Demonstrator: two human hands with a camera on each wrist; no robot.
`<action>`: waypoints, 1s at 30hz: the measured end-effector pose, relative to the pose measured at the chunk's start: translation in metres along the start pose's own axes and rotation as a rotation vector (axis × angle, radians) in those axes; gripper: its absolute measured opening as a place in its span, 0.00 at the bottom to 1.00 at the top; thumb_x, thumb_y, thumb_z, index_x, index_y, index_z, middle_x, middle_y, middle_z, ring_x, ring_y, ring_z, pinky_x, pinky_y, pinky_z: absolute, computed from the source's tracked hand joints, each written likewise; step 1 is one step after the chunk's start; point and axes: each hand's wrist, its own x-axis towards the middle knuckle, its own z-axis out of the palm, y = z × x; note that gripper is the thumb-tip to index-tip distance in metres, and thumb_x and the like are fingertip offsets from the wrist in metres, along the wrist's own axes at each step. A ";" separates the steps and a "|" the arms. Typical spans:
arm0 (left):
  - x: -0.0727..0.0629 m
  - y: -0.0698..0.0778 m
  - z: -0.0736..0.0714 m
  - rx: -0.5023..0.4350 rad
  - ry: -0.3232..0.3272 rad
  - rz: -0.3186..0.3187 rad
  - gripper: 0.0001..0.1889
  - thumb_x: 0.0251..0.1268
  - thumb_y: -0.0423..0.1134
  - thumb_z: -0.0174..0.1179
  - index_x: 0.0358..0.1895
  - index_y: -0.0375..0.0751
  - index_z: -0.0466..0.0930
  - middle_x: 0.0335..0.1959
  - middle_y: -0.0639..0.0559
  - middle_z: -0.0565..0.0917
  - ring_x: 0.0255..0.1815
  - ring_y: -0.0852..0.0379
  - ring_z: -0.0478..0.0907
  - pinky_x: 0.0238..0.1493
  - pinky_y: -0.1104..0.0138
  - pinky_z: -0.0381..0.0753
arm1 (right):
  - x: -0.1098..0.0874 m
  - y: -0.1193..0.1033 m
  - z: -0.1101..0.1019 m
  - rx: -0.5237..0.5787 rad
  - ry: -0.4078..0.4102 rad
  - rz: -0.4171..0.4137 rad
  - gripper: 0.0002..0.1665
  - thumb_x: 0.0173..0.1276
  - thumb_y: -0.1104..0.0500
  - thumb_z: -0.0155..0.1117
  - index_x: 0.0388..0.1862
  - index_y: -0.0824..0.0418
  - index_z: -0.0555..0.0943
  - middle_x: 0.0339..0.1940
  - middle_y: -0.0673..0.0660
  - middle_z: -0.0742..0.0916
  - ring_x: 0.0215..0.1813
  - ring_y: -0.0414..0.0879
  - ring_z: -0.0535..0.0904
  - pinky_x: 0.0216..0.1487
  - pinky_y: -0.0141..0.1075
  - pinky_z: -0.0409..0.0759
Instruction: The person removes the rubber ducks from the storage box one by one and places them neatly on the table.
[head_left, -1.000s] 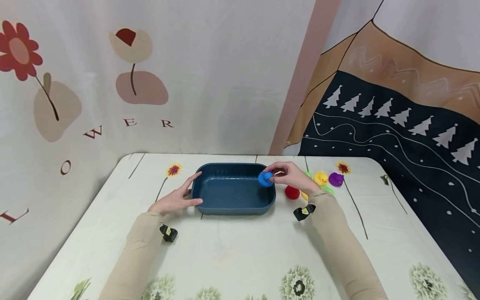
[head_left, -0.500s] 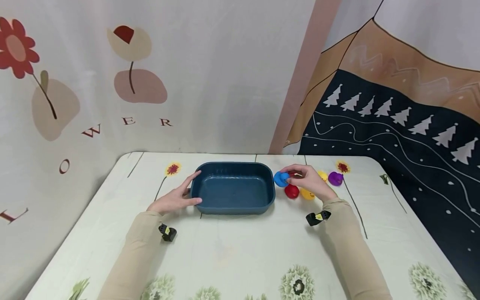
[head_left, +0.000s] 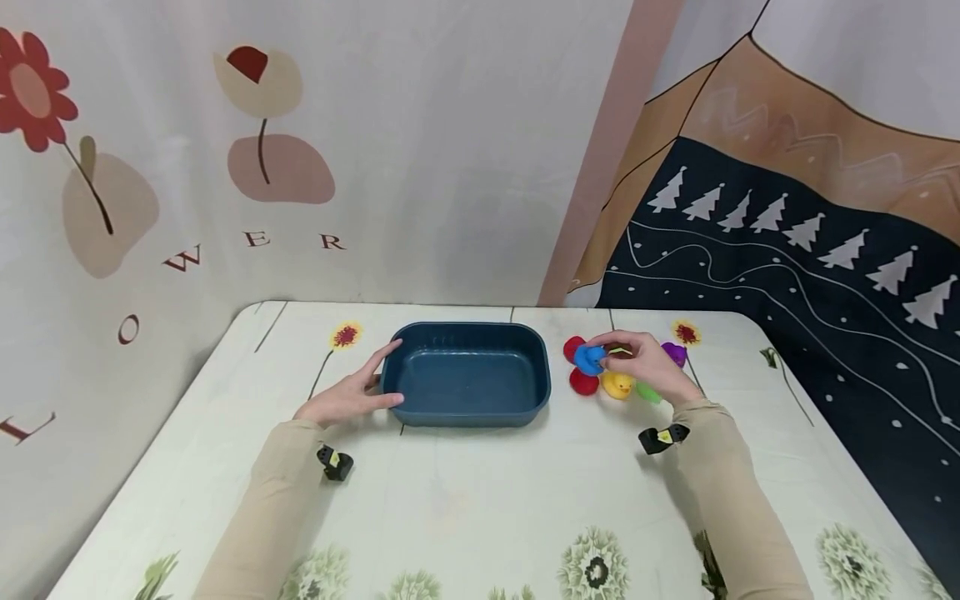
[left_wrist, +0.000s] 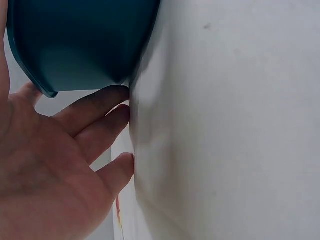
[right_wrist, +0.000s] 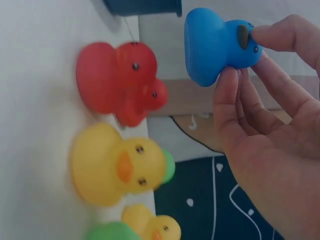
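Observation:
A blue rubber duck is pinched in my right hand, raised above the other ducks. In the right wrist view, thumb and fingertips press on the head of the blue duck, and its base is off the table. My left hand rests against the left end of a dark blue basin, thumb and fingers spread. From the left wrist, the fingers of the hand lie loosely along the outside of the basin wall. The inside of the basin shows no ducks.
Right of the basin stand a red duck, another red duck behind it, a yellow duck, a green duck and a purple duck. The right hand covers others. Printed cloth hangs behind the table.
My right hand has carried the blue duck rightward, from over the basin's right end to above the group of ducks. The left hand and basin have stayed in place.

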 end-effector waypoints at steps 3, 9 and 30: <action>0.000 0.000 0.000 -0.004 -0.002 -0.002 0.47 0.66 0.49 0.63 0.77 0.66 0.36 0.77 0.35 0.40 0.72 0.27 0.46 0.62 0.34 0.57 | -0.003 -0.001 -0.009 -0.028 0.015 0.008 0.20 0.67 0.66 0.61 0.58 0.67 0.78 0.59 0.65 0.78 0.57 0.60 0.73 0.52 0.34 0.75; 0.000 0.000 -0.001 -0.004 0.000 -0.002 0.47 0.66 0.49 0.63 0.78 0.66 0.36 0.77 0.35 0.41 0.72 0.27 0.46 0.62 0.34 0.57 | -0.009 -0.003 -0.024 -0.054 0.040 0.028 0.21 0.69 0.65 0.60 0.60 0.68 0.77 0.60 0.66 0.77 0.57 0.60 0.73 0.51 0.30 0.76; -0.001 0.002 -0.001 -0.001 -0.004 -0.013 0.48 0.66 0.50 0.62 0.78 0.66 0.35 0.77 0.33 0.41 0.72 0.26 0.46 0.62 0.34 0.56 | -0.045 0.018 -0.060 -0.138 0.126 0.022 0.20 0.71 0.62 0.58 0.59 0.71 0.75 0.58 0.66 0.75 0.54 0.54 0.72 0.50 0.25 0.73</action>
